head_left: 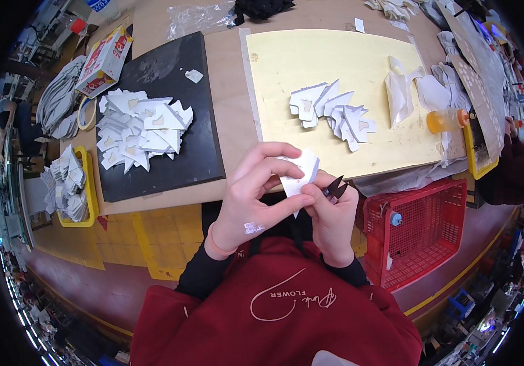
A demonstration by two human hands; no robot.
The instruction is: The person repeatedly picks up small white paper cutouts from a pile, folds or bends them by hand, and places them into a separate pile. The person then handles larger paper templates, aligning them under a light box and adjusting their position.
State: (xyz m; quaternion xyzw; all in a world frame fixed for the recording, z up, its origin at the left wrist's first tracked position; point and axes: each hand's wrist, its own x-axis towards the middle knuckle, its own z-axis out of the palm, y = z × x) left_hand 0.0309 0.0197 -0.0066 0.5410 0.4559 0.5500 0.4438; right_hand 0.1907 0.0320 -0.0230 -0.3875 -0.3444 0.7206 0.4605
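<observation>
Fingers (277,166) of your left hand (245,194) and right hand (334,221) clamp white piece (299,173) at table's (230,79) near edge; dark snips (334,185) in right.

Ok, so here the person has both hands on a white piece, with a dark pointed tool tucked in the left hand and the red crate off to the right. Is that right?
Not quite: the head view shows the dark pointed tool in the right hand, not the left hand. Both hands are on the white piece, and the red crate is off to the right.
</observation>
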